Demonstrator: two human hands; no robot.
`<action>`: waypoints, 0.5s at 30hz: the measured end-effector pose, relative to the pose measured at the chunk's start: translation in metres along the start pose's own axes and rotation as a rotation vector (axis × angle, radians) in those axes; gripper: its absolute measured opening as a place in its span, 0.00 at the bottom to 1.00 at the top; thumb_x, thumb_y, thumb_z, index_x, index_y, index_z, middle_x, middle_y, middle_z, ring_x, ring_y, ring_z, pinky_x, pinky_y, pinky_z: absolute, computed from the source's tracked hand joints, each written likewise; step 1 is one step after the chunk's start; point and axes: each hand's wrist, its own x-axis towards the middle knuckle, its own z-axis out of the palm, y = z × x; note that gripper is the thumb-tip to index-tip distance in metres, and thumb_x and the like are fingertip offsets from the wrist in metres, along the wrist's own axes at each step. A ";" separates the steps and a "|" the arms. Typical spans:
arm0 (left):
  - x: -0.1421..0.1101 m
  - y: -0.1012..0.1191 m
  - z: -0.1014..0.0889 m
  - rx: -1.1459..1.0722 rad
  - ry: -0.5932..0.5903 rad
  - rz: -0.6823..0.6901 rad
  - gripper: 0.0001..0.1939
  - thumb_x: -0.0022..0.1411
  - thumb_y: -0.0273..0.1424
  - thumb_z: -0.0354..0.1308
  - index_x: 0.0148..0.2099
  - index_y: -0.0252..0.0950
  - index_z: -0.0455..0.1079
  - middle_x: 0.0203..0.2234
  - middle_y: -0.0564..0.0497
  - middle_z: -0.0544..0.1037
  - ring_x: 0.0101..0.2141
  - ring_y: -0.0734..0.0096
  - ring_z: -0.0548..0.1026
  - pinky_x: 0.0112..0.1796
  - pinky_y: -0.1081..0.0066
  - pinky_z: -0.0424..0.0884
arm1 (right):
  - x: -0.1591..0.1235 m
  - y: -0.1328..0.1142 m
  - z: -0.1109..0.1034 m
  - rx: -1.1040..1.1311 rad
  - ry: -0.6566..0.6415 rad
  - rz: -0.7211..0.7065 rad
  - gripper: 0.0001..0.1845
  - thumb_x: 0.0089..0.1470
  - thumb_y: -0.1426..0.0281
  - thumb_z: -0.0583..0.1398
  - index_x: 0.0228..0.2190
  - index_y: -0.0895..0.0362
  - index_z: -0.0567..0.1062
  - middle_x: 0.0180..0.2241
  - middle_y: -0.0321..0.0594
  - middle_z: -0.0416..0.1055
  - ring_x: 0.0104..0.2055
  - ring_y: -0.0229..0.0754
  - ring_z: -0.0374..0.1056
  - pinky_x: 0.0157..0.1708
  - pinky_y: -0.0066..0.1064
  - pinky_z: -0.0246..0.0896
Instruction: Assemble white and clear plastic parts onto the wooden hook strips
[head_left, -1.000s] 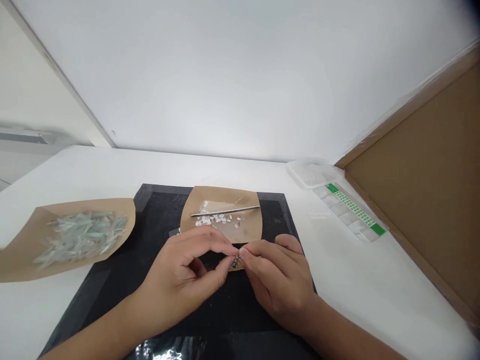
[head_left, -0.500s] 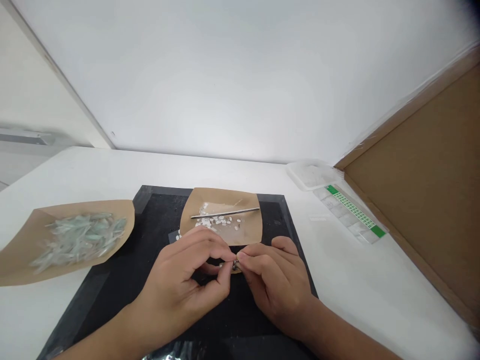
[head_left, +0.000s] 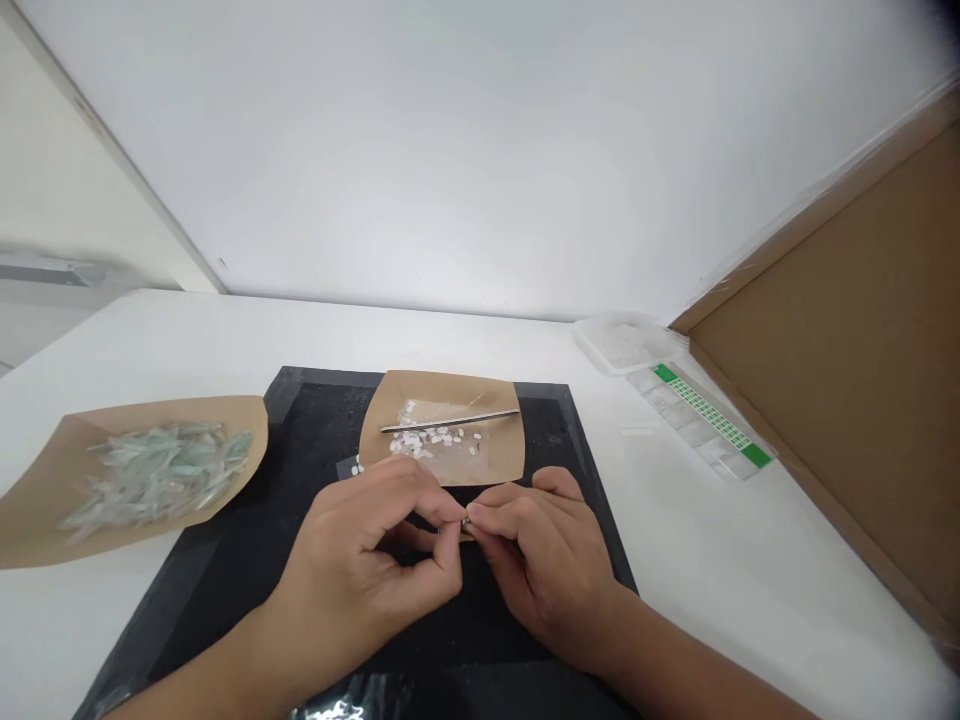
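Note:
Over the black mat [head_left: 240, 560], my left hand [head_left: 375, 550] and my right hand [head_left: 547, 560] meet fingertip to fingertip. Both are closed in a pinch around a tiny metallic piece [head_left: 466, 521], mostly covered by the fingers, so its kind does not show. A bit of tan material peeks out just below the fingertips. Beyond my hands lies a brown paper tray [head_left: 502, 455] with small white oval pieces [head_left: 431, 440] in it. A thin dark metal tool, perhaps tweezers [head_left: 450, 421], rests across that tray.
At the left, another brown paper tray [head_left: 37, 520] holds a heap of clear and greenish plastic slivers [head_left: 165, 470]. On the white table's right side are a clear compartment box [head_left: 705, 420] with a green strip and a translucent lid or tray [head_left: 626, 343]. A brown board [head_left: 847, 350] borders the right.
My fingertips have drawn slightly closer together, covering more of the small piece. The whole view has shifted a little; the trays and tool keep their places.

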 end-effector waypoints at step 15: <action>0.006 0.001 0.000 -0.164 -0.056 -0.263 0.04 0.53 0.24 0.63 0.28 0.35 0.75 0.30 0.49 0.83 0.30 0.68 0.82 0.21 0.82 0.75 | -0.002 0.002 0.002 0.108 -0.035 0.046 0.05 0.66 0.77 0.60 0.39 0.56 0.71 0.32 0.34 0.81 0.36 0.36 0.80 0.39 0.35 0.53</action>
